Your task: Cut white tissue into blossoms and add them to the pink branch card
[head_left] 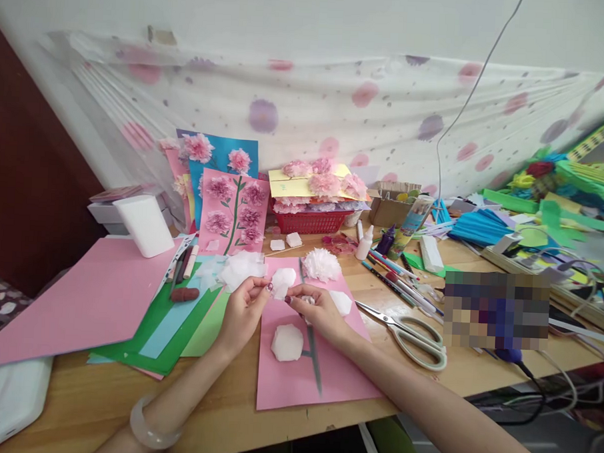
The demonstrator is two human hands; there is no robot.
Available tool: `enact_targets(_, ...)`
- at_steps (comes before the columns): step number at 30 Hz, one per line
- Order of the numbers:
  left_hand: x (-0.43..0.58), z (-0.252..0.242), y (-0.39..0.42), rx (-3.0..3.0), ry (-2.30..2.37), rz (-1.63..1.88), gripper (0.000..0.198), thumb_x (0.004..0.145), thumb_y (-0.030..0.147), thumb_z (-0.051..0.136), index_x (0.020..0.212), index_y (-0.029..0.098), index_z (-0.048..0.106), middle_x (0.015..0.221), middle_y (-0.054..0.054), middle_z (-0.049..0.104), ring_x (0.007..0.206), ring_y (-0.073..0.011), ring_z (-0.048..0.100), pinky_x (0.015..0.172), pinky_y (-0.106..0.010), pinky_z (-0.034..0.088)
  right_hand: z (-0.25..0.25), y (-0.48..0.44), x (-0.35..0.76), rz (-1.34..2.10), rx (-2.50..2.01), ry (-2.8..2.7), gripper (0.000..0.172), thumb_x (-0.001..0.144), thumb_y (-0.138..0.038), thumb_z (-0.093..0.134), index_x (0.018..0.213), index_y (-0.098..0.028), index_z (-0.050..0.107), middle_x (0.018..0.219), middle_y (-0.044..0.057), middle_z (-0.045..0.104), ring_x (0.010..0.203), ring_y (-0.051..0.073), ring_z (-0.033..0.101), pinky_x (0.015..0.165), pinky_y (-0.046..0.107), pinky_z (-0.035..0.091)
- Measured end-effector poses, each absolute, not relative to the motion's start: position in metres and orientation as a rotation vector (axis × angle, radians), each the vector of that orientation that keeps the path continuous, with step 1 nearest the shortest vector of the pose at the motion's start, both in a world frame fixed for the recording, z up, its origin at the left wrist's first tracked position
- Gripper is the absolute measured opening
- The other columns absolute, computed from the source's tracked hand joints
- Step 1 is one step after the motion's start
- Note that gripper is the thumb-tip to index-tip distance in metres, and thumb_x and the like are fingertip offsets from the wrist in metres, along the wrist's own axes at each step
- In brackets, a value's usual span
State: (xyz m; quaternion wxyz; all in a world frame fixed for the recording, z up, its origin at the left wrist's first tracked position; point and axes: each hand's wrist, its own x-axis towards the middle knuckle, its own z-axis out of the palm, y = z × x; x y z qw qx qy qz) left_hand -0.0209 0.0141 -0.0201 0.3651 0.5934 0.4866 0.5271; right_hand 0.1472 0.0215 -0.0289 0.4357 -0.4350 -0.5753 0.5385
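Note:
Between the fingertips of both hands is a thin white tissue paper piece (283, 281), roughly round. My left hand (244, 312) pinches its left edge, and my right hand (323, 315) grips its lower right side with bent fingers. Below them lies a pink sheet (280, 386) with a grey-green painted stem (316, 371). On that sheet rest a fluffy white paper flower (322, 264) at the top, a flat white paper stack (287, 343) at lower left, and another white piece (341, 302) partly behind my right hand. Loose white tissue (241, 269) lies beyond my left hand.
Scissors (402, 330) lie right of the pink sheet, near pens (399, 287) and a white glue bottle (364, 244). Coloured paper (161, 340) is piled at left. A red basket (309, 221) and a finished flower picture (235, 213) stand behind. Cables (560, 385) run at right.

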Motion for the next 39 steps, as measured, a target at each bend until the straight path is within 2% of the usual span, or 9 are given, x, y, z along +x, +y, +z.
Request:
enact_targets(4,-0.020,-0.022,0.015,1.516,1.282,1.406,0.018,0.081,0.036,0.054,0.085,0.018,0.056,0.075,-0.003,0.070,0.073,-0.0184,0.067,0.065,-0.028,0.050,-0.028,0.021,0.147,1.336,-1.117,-1.424,0.016,0.071,-0.032,0.064,0.080,-0.019,0.065,0.059,-0.004,0.051,0.048,0.008,0.038,0.048,0.023,0.031)
enact_targets(11,-0.041,-0.029,0.040,1.543,1.459,1.487,0.023,0.083,0.040,0.049,0.086,0.017,0.054,0.070,-0.004,0.070,0.069,-0.0198,0.069,0.065,-0.030,0.052,-0.031,0.025,0.146,1.346,-1.215,-1.331,0.015,0.069,-0.030,0.062,0.079,-0.019,0.062,0.053,-0.007,0.043,0.045,0.008,0.033,0.044,0.022,0.025)
enact_targets(15,-0.072,-0.023,0.072,1.617,1.610,1.538,0.013,0.073,0.031,0.059,0.072,0.018,0.058,0.059,-0.002,0.065,0.058,-0.0219,0.066,0.058,-0.032,0.051,-0.029,0.026,0.147,1.377,-1.254,-1.263,0.014,0.068,-0.029,0.059,0.079,-0.019,0.060,0.049,-0.008,0.038,0.043,0.008,0.029,0.042,0.022,0.021)
enact_targets(17,-0.078,-0.017,0.077,1.680,1.660,1.605,0.006,0.067,0.023,0.063,0.072,0.019,0.061,0.070,-0.005,0.067,0.076,-0.0254,0.066,0.071,-0.035,0.052,-0.027,0.026,0.148,1.392,-1.264,-1.237,0.016,0.067,-0.029,0.060,0.079,-0.019,0.060,0.049,-0.008,0.038,0.043,0.008,0.029,0.042,0.022,0.020)
enact_targets(20,-0.065,-0.011,0.065,1.789,1.634,1.657,0.015,0.074,0.019,0.057,0.087,0.019,0.065,0.097,-0.008,0.068,0.102,-0.0261,0.060,0.088,-0.035,0.048,-0.028,0.027,0.147,1.409,-1.264,-1.218,0.018,0.067,-0.030,0.061,0.081,-0.018,0.060,0.049,-0.007,0.039,0.044,0.008,0.030,0.041,0.021,0.020)
enact_targets(23,-0.039,-0.012,0.041,1.991,1.409,1.435,0.021,0.080,0.021,0.054,0.096,0.021,0.068,0.099,-0.005,0.071,0.091,-0.0205,0.065,0.081,-0.033,0.052,-0.031,0.027,0.147,1.425,-1.254,-1.228,0.022,0.068,-0.034,0.062,0.083,-0.018,0.061,0.051,-0.007,0.040,0.044,0.008,0.030,0.041,0.020,0.020)
enact_targets(26,-0.021,-0.018,0.023,2.012,1.239,1.268,0.023,0.081,0.019,0.052,0.096,0.021,0.070,0.099,-0.006,0.073,0.095,-0.0202,0.067,0.085,-0.033,0.053,-0.032,0.026,0.146,1.417,-1.232,-1.266,0.026,0.069,-0.039,0.064,0.085,-0.018,0.062,0.052,-0.007,0.041,0.044,0.008,0.031,0.041,0.020,0.021)
enact_targets(33,-0.022,-0.024,0.018,1.742,1.163,1.242,0.023,0.077,0.026,0.058,0.092,0.021,0.075,0.095,-0.006,0.076,0.093,-0.0228,0.069,0.084,-0.035,0.055,-0.025,0.022,0.147,1.353,-1.137,-1.379,0.027,0.069,-0.041,0.067,0.080,-0.017,0.063,0.058,-0.005,0.047,0.045,0.006,0.033,0.044,0.021,0.026)
enact_targets(39,-0.020,-0.025,0.017,1.760,1.150,1.216,0.022,0.076,0.027,0.062,0.093,0.021,0.075,0.099,-0.006,0.075,0.094,-0.0234,0.069,0.083,-0.035,0.056,-0.027,0.023,0.148,1.316,-1.100,-1.426,0.025,0.071,-0.041,0.066,0.079,-0.017,0.065,0.062,-0.004,0.051,0.047,0.007,0.037,0.048,0.022,0.031)
